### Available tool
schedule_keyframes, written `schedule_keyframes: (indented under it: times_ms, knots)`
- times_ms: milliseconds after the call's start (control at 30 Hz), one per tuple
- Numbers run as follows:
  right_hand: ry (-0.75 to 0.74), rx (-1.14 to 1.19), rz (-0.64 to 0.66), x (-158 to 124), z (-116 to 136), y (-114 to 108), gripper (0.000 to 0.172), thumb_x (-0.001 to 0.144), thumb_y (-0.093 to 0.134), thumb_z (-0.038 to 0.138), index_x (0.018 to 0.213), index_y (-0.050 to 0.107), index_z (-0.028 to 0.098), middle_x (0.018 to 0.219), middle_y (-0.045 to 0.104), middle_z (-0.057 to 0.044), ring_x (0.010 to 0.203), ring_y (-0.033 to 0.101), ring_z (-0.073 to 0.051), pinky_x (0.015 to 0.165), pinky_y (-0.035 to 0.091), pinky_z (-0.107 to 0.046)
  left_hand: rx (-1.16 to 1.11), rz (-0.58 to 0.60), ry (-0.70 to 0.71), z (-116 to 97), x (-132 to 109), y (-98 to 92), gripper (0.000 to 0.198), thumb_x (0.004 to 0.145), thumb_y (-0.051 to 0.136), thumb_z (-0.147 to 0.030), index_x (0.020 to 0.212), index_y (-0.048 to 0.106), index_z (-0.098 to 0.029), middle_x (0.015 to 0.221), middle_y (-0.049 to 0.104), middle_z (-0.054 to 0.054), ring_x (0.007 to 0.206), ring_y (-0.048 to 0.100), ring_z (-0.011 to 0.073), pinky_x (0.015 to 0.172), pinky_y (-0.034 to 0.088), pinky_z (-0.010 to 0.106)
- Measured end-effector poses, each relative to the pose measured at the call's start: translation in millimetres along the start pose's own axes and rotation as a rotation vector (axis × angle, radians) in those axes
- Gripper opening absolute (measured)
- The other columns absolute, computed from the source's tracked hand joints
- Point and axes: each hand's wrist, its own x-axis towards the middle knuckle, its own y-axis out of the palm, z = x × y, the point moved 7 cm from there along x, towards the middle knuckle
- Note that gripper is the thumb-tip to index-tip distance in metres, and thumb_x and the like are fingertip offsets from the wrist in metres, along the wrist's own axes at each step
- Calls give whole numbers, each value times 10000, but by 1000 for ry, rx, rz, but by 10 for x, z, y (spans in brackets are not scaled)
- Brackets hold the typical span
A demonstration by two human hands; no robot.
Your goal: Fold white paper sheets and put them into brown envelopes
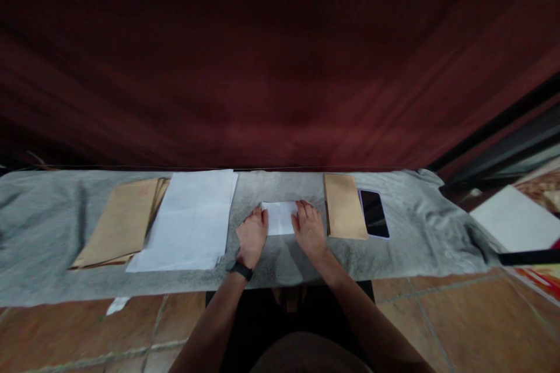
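A small white sheet of paper (280,218), apparently folded, lies in front of me on the grey cloth. At its left edge is my left hand (252,236), fingers bent and closed on the paper, with a dark watch on the wrist. My right hand (310,228) grips the opposite edge, its thumb on the near side and fingers curled over the far corner. The paper's two ends are partly hidden beneath the fingers. Just beyond my right hand sits a stack of brown envelopes (347,207).
Left of my hands lie a stack of large white sheets (188,221) and larger brown envelopes (120,221). A phone (374,214) rests at the right. The grey cloth (415,233) covers a narrow table against a dark red curtain (280,70). A paper scrap (117,305) is on the tiled floor.
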Motion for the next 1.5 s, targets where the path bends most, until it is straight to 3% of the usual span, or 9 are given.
schedule_keyframes:
  times_ms: [167,567,700,767,833,967,1100,1267,1500]
  knots:
    - [-104,12,37,-151,158,192,465,1045,462,310,1464,508,113,1537,497,-156,1437,419,-296,1181,328,-470,6,-4,23,1,9,16,391,1052,368,-355,1199,661,-142,928,773,163,854,759,278,698,523,321]
    - [-110,-16,-45,-242,146,260,518,1032,506,333,1511,461,142,1606,385,-182,1478,368,-319,1167,338,-527,12,-31,5,13,4,28,388,1059,341,-369,1173,644,-156,898,767,147,856,754,290,703,532,341]
    - [-98,-7,-38,-241,139,282,539,1027,504,343,1529,440,156,1608,385,-174,1469,379,-322,1169,331,-530,-24,-109,-1,15,-39,-6,370,1054,342,-336,1163,635,-139,944,749,153,900,735,285,758,546,372]
    - [-89,-7,-37,-240,135,285,539,1027,501,344,1529,442,157,1610,382,-174,1467,381,-322,1172,323,-528,-42,-196,64,-72,-92,-32,375,1049,327,-295,1179,633,-121,1048,732,172,1020,704,293,864,540,414]
    - [-88,-12,-23,-239,135,290,536,1028,494,330,1532,441,154,1611,379,-176,1475,368,-320,1177,314,-524,-84,-250,227,-254,-163,-12,397,1045,325,-279,1267,612,-119,1237,686,180,1191,635,292,1001,496,447]
    - [-95,-39,38,-242,136,320,526,1024,448,207,1544,421,140,1610,381,-171,1498,329,-296,1195,292,-496,-148,-161,513,-573,-282,188,492,1040,355,-349,1475,488,-161,1564,477,118,1472,397,260,1207,334,455]
    - [-91,-51,46,-245,116,330,515,1029,436,204,1542,430,156,1608,393,-149,1494,344,-280,1195,297,-473,-102,-92,470,-509,-258,328,562,1040,314,-376,1554,388,-160,1617,396,112,1527,301,246,1254,244,476]
    - [-106,-51,23,-177,-20,311,507,1043,445,268,1535,433,147,1595,420,-128,1463,396,-263,1195,303,-462,-85,-143,395,-330,-223,327,590,1040,301,-377,1565,362,-116,1633,348,144,1542,257,276,1246,254,491]
    - [-13,-75,76,18,-242,278,504,1042,441,267,1520,450,108,1577,438,-141,1442,425,-295,1193,303,-494,-71,-170,367,-339,-222,353,667,1028,348,-480,1542,386,-57,1620,346,198,1538,257,316,1242,252,510]
